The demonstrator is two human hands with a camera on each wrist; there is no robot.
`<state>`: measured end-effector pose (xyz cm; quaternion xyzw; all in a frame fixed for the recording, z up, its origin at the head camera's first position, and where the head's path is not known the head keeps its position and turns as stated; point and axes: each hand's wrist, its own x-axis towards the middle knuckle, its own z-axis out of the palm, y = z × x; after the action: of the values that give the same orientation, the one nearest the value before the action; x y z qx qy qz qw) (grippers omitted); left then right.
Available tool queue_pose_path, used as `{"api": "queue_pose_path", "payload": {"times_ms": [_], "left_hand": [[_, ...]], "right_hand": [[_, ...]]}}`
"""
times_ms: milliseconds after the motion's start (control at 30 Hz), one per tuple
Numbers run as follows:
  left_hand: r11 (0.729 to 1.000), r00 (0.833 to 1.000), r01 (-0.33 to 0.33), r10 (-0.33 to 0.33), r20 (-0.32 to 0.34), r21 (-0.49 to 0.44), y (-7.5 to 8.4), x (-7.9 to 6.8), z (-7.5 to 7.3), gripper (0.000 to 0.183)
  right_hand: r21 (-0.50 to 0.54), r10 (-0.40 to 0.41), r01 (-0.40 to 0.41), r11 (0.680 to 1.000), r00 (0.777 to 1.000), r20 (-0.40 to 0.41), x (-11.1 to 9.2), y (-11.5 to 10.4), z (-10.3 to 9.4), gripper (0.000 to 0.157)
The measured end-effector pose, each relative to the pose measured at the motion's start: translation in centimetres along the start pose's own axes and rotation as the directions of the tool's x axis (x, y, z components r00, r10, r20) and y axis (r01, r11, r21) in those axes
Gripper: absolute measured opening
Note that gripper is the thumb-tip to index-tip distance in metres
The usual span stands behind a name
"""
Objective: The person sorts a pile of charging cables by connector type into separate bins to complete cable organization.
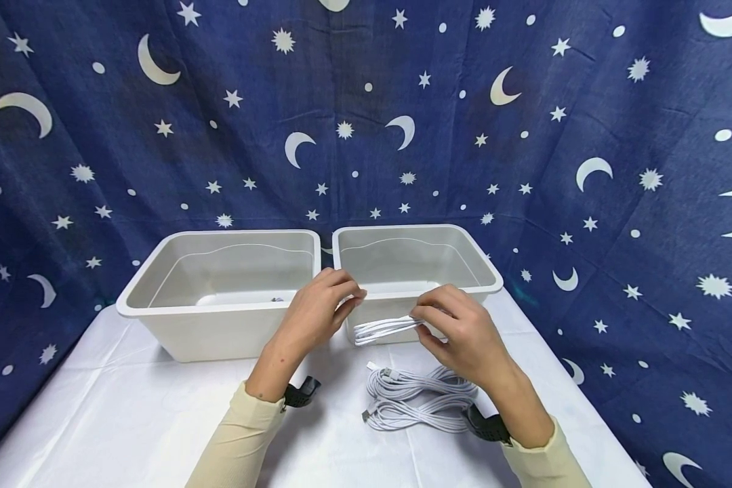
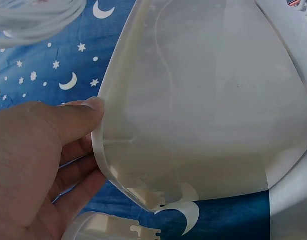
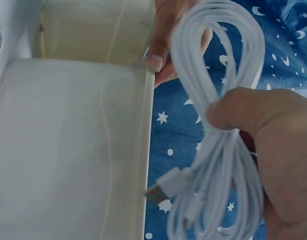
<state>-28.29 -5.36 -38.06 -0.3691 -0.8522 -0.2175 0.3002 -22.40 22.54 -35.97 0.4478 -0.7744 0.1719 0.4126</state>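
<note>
My left hand [image 1: 322, 301] is at the front left corner of the right-hand plastic bin [image 1: 494, 279]. In the left wrist view its thumb lies against the bin's rim [image 2: 104, 75], with the fingers on the rim's other side. My right hand [image 1: 457, 327] holds a coiled white USB cable [image 1: 381, 330] before that bin's front wall. Thumb and fingers pinch the cable's tied middle in the right wrist view, and a USB plug [image 3: 168, 185] hangs from the coil. On the table below, several more coiled white cables [image 1: 417, 400] lie together.
Another pale bin [image 1: 219, 339] stands close by on the left, with a small dark item [image 1: 277, 299] on its floor. Both bins rest on a white-covered table [image 1: 122, 420]. A blue curtain [image 1: 366, 183] with moons and stars hangs behind and at the sides.
</note>
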Motion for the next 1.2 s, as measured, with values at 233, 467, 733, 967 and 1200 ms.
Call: {"api": "queue_pose_path", "payload": {"times_ms": [233, 467, 733, 967, 1200], "left_hand": [[1.0, 1.0, -0.001, 0.001, 0.004, -0.001, 0.0, 0.0, 0.0, 0.007], [1.0, 1.0, 0.01, -0.01, 0.02, -0.002, -0.1, 0.0, -0.1, 0.011], [1.0, 1.0, -0.002, 0.002, 0.008, 0.002, -0.1, 0.0, 0.0, 0.011], [1.0, 1.0, -0.003, 0.003, 0.004, 0.0, -0.1, 0.0, 0.0, 0.009], [1.0, 1.0, -0.001, 0.001, 0.007, 0.005, -0.2, 0.0, 0.1, 0.009]], "right_hand": [[-0.067, -0.038, 0.029, 0.997, 0.989, -0.146, 0.3, 0.6, 0.2, 0.023], [-0.163, -0.083, 0.033, 0.986, 0.949, -0.305, 0.6, 1.6, 1.0, 0.015], [-0.192, -0.04, -0.033, 0.981, 0.931, -0.363, 0.4, 2.9, 2.2, 0.014], [-0.234, -0.015, -0.073, 0.969, 0.935, -0.353, -0.3, 4.0, 3.2, 0.014], [-0.241, 0.03, -0.113, 0.964, 0.946, -0.324, -1.1, 5.0, 3.9, 0.012]]}}
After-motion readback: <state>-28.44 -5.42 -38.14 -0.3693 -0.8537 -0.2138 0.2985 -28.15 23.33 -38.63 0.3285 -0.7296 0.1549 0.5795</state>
